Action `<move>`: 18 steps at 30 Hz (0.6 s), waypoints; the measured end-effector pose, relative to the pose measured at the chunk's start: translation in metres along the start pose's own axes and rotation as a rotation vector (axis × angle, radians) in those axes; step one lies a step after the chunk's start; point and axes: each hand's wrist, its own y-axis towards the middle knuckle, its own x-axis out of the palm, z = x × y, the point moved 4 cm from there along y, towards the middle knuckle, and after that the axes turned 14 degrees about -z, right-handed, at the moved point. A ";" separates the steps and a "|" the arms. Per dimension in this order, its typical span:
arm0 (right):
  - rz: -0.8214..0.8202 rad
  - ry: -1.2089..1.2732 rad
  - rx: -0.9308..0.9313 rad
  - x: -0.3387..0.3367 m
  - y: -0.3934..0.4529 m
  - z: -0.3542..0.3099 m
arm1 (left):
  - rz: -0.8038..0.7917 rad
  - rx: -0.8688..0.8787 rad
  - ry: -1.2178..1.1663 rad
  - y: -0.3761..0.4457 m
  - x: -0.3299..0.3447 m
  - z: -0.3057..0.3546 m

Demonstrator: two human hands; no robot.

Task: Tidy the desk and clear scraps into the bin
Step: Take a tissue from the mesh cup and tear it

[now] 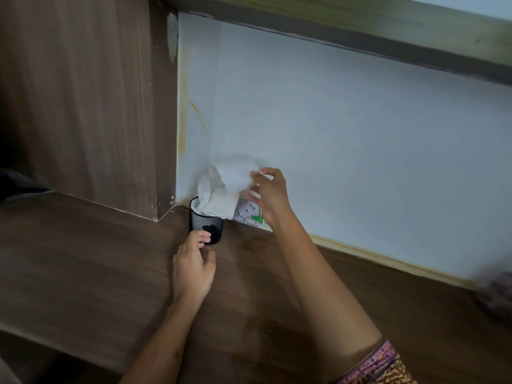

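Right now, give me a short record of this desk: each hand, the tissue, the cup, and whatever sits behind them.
left hand: fingertips on lower wall of black mesh cup
right hand: pinches white tissue
tissue: crumpled, partly in the cup, partly draped over its rim
cup: upright on wooden desk, near the corner
behind: printed card against white wall

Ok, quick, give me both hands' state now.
The left hand grips the black mesh cup.
The right hand pinches the white tissue.
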 end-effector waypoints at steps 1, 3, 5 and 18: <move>0.077 -0.085 0.021 -0.004 -0.002 0.007 | -0.006 0.002 -0.004 0.000 0.000 0.000; 0.120 -0.174 0.051 -0.005 -0.006 0.023 | -0.015 0.009 -0.011 0.000 0.000 0.000; 0.059 -0.244 0.051 0.000 -0.006 0.037 | -0.017 0.017 -0.012 -0.001 0.000 0.000; -0.313 -1.278 -0.194 0.057 0.025 0.043 | -0.012 0.018 -0.010 0.000 0.000 0.003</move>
